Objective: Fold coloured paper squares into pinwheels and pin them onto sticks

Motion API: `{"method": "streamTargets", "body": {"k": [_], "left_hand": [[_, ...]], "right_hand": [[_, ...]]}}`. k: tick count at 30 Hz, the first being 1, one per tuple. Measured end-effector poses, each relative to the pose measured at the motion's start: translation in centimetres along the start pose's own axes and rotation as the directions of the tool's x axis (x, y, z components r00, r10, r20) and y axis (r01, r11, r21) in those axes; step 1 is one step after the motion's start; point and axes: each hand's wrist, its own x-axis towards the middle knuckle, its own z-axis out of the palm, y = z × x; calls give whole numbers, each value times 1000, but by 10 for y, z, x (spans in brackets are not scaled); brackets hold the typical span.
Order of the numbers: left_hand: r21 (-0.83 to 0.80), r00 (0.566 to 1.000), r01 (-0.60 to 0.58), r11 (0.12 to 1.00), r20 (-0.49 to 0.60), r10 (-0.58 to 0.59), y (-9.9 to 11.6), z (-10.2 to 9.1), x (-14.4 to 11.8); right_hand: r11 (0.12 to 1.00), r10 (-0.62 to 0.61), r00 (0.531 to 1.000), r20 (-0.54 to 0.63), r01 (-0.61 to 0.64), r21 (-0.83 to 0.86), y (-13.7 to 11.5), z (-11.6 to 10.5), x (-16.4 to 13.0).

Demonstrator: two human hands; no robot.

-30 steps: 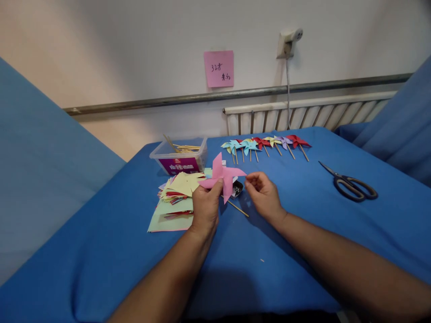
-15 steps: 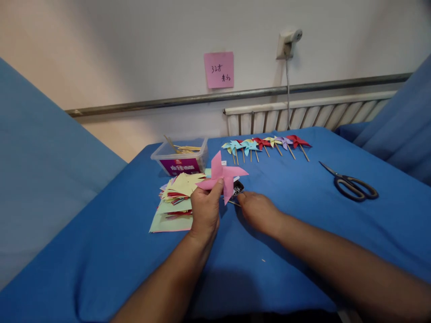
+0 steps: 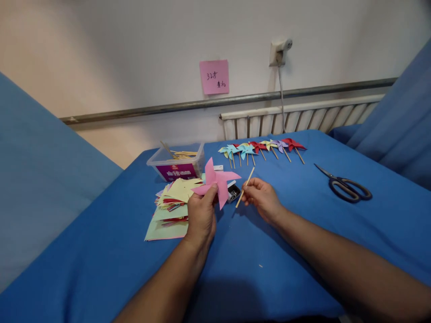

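My left hand is closed on a pink paper pinwheel, thumb near its centre and blades spread upward. To its right, my right hand pinches a thin wooden stick, which is tilted with its upper end to the right. The stick and pinwheel are apart. Between the hands, partly behind the pinwheel, sits a small dark box of tiny metallic pieces. Left of my left hand lies a stack of cut coloured paper on pale green sheets.
A clear plastic tub with wooden sticks stands at the back left. Finished pinwheels on sticks lie in a row at the back. Black-handled scissors rest on the right of the blue cloth. A radiator is behind.
My right hand has lifted the wooden stick off the cloth and turned it more upright. My left hand still holds the pinwheel. The view has shifted slightly.
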Motion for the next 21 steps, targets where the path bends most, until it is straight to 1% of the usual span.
{"method": "streamTargets", "body": {"k": [3,7,11,16,19,21], "left_hand": [[-3,1000,27,1000,11,-26,-4,1,-1],[-3,999,41,999,7,-41,-6,2,-3],[45,1000,10,999,-9,-9,-7,0,0],[135,999,-31,990,8,31,-12,-6,5],[196,999,-47,980,33,41,-14,-8,6],[219,998,-63,974,42,55,-14,-8,5]], "right_hand": [[992,8,1000,9,-9,123,-2,0,-3],[989,-3,1000,31,-2,149,0,2,-5],[995,-20,999,45,16,98,3,1,-4],[992,-120,989,83,123,-32,3,2,-10],[969,-184,971,154,206,-137,5,5,-18],[952,-205,956,211,244,-182,7,6,-22]]}}
